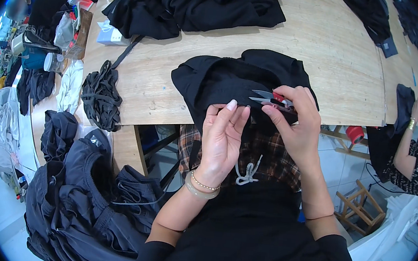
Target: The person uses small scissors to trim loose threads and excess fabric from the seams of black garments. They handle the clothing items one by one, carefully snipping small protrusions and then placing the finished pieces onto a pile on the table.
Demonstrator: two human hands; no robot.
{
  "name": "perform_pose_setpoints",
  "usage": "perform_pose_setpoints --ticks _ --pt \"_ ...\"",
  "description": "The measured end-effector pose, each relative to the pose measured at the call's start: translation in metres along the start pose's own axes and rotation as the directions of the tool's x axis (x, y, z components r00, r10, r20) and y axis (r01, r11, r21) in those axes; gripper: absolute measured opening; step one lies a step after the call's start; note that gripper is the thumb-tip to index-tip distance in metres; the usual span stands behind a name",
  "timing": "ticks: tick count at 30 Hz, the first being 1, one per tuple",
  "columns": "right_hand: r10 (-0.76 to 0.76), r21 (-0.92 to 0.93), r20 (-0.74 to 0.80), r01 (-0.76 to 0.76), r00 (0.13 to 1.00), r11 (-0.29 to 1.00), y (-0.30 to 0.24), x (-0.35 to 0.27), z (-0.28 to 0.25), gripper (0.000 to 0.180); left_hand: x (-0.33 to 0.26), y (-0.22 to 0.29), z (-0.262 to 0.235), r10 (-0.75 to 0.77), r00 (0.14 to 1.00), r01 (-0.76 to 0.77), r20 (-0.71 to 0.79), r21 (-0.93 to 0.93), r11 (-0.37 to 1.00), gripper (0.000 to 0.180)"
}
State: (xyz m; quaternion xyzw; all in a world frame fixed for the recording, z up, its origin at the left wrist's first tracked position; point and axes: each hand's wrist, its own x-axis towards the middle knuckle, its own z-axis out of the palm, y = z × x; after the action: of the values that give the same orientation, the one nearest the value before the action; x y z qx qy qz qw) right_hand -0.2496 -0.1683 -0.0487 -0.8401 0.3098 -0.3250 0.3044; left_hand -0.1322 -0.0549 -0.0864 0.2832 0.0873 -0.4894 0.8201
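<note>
The left hand [222,139] pinches the black cloth [224,83] tight on the tabletop [329,51], so the right hand [294,121], fingers gripping small snips [269,99], can cut.

Snips' [272,100] handles under the right hand [295,124]; garment [224,81] edge behind left hand [222,139].

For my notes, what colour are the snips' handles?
Red, on the snips in the right hand; head view.

Lighting, your view: bright, even, seemingly from overhead; soft shadows under the garments on the wooden table [329,51]; centre sharp; fisheye bends edges; black rim; point lights glare at left.
</note>
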Motion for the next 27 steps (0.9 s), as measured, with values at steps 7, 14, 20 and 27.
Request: perform_pose_setpoints --ticks 7,14,20,27 --pt "0.019 -0.03 -0.017 -0.02 1.0 0.999 -0.0075 -0.0031 -0.004 0.029 -0.0021 -0.0021 0.005 0.031 0.999 -0.033 0.035 0.042 0.999 0.008" --pt "0.031 -0.003 0.02 -0.03 0.999 1.0 -0.008 -0.0017 -0.0034 0.028 -0.0039 -0.0024 0.0028 0.079 0.997 -0.082 0.025 0.15 0.985 0.014" --pt "-0.007 -0.058 0.038 0.009 0.999 0.998 -0.0064 0.0001 -0.0035 0.028 -0.0048 -0.0028 0.0012 0.133 0.991 -0.132 0.008 0.219 0.967 0.017" --pt "-0.045 -0.132 0.078 0.055 0.996 0.99 -0.0062 0.0026 -0.0059 0.029 -0.0039 -0.0052 -0.0012 0.18 0.982 -0.187 0.048 0.276 0.943 0.019"
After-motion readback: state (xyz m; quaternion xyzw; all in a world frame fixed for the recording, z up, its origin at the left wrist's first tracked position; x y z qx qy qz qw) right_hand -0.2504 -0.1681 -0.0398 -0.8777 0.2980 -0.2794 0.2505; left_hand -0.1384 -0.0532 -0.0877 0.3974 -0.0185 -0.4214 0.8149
